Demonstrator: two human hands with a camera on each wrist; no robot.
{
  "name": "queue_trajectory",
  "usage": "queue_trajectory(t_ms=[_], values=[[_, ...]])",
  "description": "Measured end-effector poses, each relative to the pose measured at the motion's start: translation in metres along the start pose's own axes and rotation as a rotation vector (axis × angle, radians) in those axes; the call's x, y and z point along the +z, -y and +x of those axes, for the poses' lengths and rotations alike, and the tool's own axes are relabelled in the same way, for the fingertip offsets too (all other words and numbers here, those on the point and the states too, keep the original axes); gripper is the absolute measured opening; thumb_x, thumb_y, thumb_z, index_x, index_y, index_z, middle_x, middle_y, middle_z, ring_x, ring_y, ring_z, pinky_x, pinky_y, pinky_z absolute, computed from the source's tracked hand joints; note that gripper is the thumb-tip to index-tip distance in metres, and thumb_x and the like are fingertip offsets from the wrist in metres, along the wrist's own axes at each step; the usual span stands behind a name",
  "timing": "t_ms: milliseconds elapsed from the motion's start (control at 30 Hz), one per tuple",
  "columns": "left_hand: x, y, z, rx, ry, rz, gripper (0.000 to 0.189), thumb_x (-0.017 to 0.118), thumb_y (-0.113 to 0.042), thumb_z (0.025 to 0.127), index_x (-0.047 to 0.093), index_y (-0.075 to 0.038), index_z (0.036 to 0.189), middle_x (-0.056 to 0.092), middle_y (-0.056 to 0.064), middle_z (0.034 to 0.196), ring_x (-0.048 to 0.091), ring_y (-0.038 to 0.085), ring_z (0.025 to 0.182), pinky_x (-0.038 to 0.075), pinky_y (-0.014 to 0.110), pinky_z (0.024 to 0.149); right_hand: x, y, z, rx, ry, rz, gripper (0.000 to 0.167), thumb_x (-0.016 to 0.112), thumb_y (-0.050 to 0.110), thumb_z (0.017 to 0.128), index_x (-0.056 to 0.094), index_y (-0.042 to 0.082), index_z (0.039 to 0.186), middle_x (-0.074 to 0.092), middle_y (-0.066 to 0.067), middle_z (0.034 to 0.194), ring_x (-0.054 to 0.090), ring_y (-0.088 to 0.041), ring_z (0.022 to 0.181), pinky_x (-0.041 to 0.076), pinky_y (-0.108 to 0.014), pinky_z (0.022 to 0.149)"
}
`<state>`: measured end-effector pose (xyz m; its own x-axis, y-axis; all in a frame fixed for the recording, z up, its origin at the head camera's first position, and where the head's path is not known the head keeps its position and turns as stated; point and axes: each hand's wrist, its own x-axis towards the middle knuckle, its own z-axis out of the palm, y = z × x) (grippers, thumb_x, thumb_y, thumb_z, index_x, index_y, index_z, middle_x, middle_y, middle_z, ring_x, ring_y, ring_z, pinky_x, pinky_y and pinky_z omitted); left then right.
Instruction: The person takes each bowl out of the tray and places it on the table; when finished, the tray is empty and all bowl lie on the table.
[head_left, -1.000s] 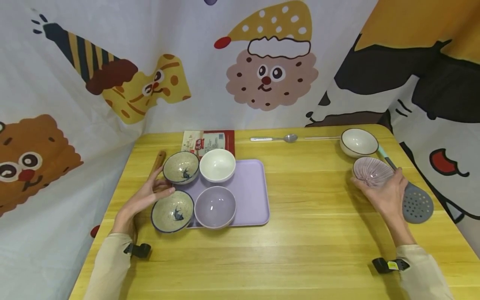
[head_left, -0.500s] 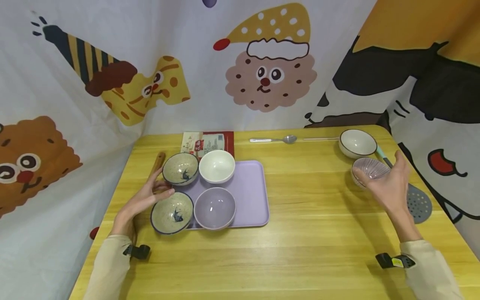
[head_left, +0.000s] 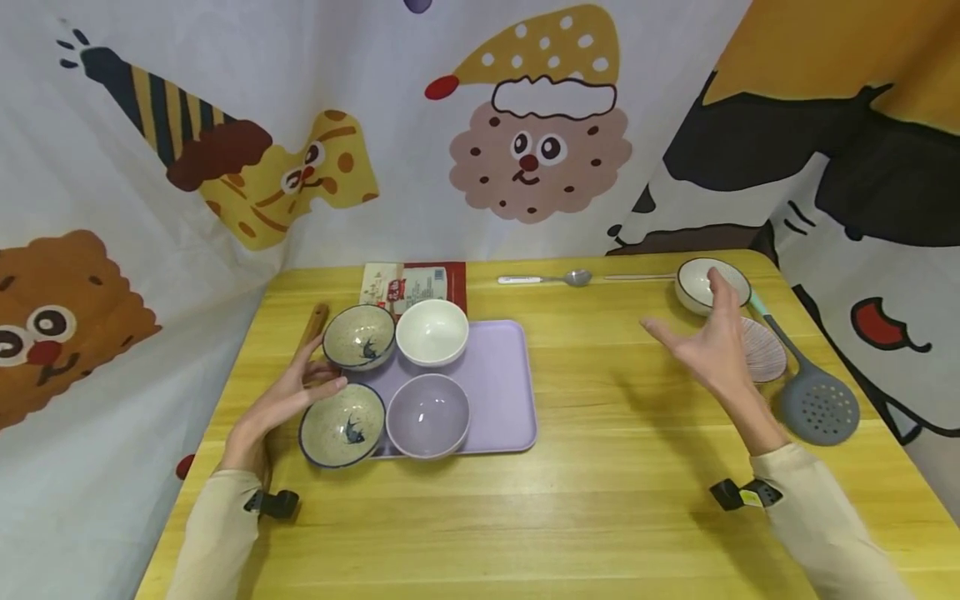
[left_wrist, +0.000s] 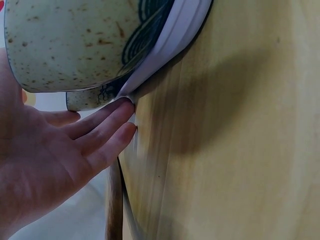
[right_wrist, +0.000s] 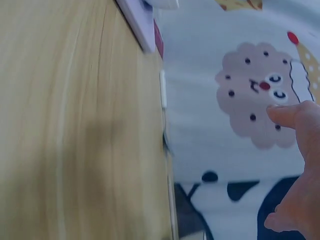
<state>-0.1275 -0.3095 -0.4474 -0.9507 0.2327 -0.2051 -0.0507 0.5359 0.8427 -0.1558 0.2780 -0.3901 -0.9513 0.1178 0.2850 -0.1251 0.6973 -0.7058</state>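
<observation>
My left hand [head_left: 288, 398] reaches to the left side of a lilac tray [head_left: 501, 383], its thumb between two speckled bowls. The rear speckled bowl [head_left: 348, 325] and front speckled bowl [head_left: 337, 437] each show a blue swallow inside. In the left wrist view the fingers [left_wrist: 102, 137] are extended, with tips at the tray's edge under a speckled bowl. A white bowl [head_left: 432, 329] and a purple bowl [head_left: 427, 417] also stand on the tray. My right hand [head_left: 705, 354] hovers with thumb and fingers spread, holding nothing. Behind it, a striped bowl [head_left: 765, 354] is partly hidden.
A brown-rimmed white bowl [head_left: 693, 292] stands at the back right, beside a grey skimmer [head_left: 821, 404]. Along the back edge lie a spoon [head_left: 551, 279], a thin wooden stick [head_left: 637, 277] and a food packet [head_left: 450, 283]. A wooden handle [head_left: 317, 321] shows behind my left hand.
My right hand has let go of the striped bowl and moved left and up from it, fingers spreading. The bowl sits behind the skimmer's left side. My left hand has stayed in place.
</observation>
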Motion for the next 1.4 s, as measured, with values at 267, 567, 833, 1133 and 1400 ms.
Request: queue_trajectory(t_ms=[267,567,833,1133,1400], values=[[-0.002,-0.001,-0.002,-0.001,-0.006,0.009,0.100,0.066,-0.027,0.099,-0.010,-0.005,0.162,0.046,0.039,0.144,0.048,0.051,0.134,0.046,0.060,0.109,0.026,0.028,0.018,-0.125,0.092,0.023,0.118,0.086,0.034,0.079,0.008,0.011,0.164,0.015,-0.020,0.168,0.018,-0.040,0.154,0.019,-0.066,0.123],[-0.001,-0.005,-0.003,-0.008,-0.008,0.005,0.099,0.065,-0.026,0.100,-0.009,-0.006,0.162,0.047,0.038,0.144,0.048,0.050,0.134,0.045,0.060,0.110,0.054,0.052,0.036,-0.200,0.200,0.050,0.119,0.087,0.036,0.077,0.009,0.014,0.164,0.017,-0.016,0.168,0.021,-0.039,0.153,0.022,-0.067,0.121],[0.000,-0.003,-0.003,-0.005,-0.003,-0.005,0.099,0.066,-0.022,0.099,-0.010,-0.005,0.162,0.048,0.039,0.142,0.050,0.051,0.132,0.047,0.060,0.108,0.085,0.072,0.044,-0.272,0.354,0.082,0.124,0.088,0.036,0.078,0.002,0.013,0.164,0.022,-0.016,0.168,0.030,-0.040,0.149,0.030,-0.064,0.120],[-0.001,-0.004,-0.001,-0.022,-0.002,-0.008,0.100,0.066,-0.025,0.099,-0.010,-0.006,0.162,0.047,0.039,0.144,0.048,0.051,0.134,0.044,0.061,0.111,0.122,0.091,0.043,-0.295,0.483,0.088,0.125,0.087,0.045,0.076,0.005,0.011,0.164,0.017,-0.015,0.170,0.027,-0.038,0.153,0.026,-0.065,0.121],[0.000,-0.003,-0.001,0.007,-0.012,-0.004,0.098,0.065,-0.021,0.099,-0.008,-0.003,0.162,0.049,0.039,0.142,0.050,0.051,0.132,0.044,0.060,0.111,0.157,0.101,0.044,-0.276,0.576,0.090,0.124,0.087,0.046,0.075,0.008,0.014,0.165,0.022,-0.014,0.168,0.029,-0.035,0.152,0.031,-0.062,0.120]])
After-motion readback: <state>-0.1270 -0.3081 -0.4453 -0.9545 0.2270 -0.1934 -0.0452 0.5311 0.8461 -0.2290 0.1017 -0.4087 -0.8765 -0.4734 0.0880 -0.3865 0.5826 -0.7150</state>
